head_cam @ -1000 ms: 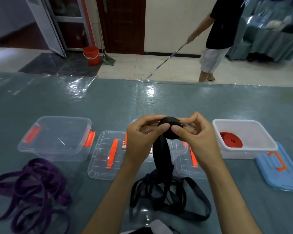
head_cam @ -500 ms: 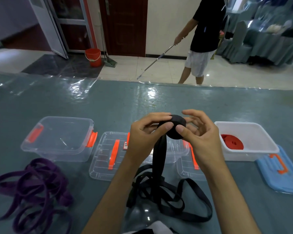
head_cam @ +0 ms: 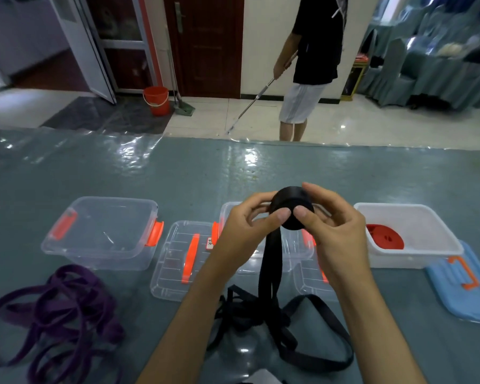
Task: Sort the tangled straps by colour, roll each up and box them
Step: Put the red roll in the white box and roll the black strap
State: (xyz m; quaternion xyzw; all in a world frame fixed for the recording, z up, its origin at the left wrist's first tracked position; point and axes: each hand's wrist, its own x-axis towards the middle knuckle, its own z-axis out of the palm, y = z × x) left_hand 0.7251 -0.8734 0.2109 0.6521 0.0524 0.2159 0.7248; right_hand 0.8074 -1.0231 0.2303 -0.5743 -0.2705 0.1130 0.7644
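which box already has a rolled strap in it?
The white box at far right: a rolled red strap lies inside. The clear box at left holds no strap; the middle one's contents are hidden behind the hands.

No legible text; clear lid's [head_cam: 178,261] small sticker [head_cam: 210,243] too blurred.

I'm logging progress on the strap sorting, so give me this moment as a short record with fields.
left hand: pinches black roll
right hand: pinches the same roll
black strap: partly rolled, tail hangs to a loose tangle on the table
purple strap: tangled, near left, unrolled
red roll: in white box
clear box: far left, open, holds no strap
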